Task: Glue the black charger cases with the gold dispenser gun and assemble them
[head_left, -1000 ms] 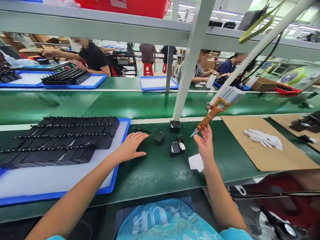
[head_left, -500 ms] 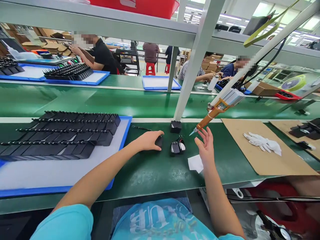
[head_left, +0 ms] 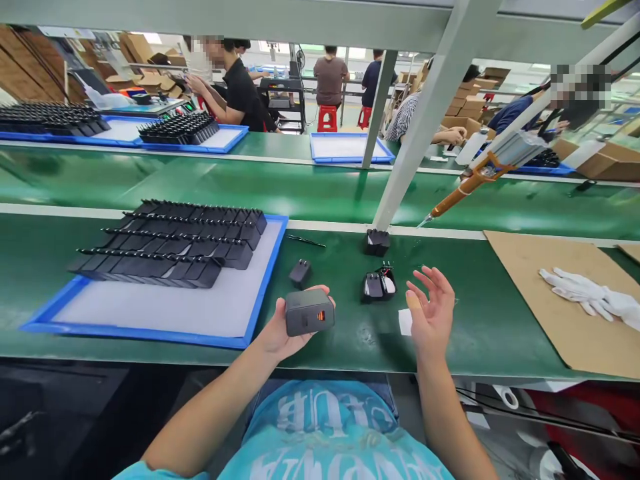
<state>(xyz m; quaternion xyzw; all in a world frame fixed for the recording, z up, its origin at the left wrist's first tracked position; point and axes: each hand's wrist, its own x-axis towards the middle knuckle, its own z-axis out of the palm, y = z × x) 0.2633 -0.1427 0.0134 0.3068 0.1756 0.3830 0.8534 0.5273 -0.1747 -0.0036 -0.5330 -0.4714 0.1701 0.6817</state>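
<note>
My left hand (head_left: 280, 337) holds a dark grey power adapter (head_left: 303, 319), its face with an orange USB port turned toward me. Just beyond it a smaller black adapter (head_left: 300, 273) with pins stands on the green bench. My right hand (head_left: 433, 307) hovers over the bench with fingers apart and nothing in them; something yellowish covers the thumb tip. Left of that hand lies an open black housing (head_left: 379, 285) with white and red parts inside. Behind it is another black adapter piece (head_left: 377, 242). A white paper piece (head_left: 405, 323) lies by my right wrist.
A blue-rimmed tray (head_left: 230, 327) with rows of black adapters (head_left: 170, 243) fills the left. An orange dispenser (head_left: 457, 193) hangs from a slanted pole. White gloves (head_left: 585, 293) lie on cardboard (head_left: 540, 320). A thin black tool (head_left: 306, 241) lies beyond my left hand. People work across the line.
My left hand has drawn back toward me, lifting an adapter off the bench and turning its port face up. A smaller adapter behind it is now exposed. My right hand stays raised and open.
</note>
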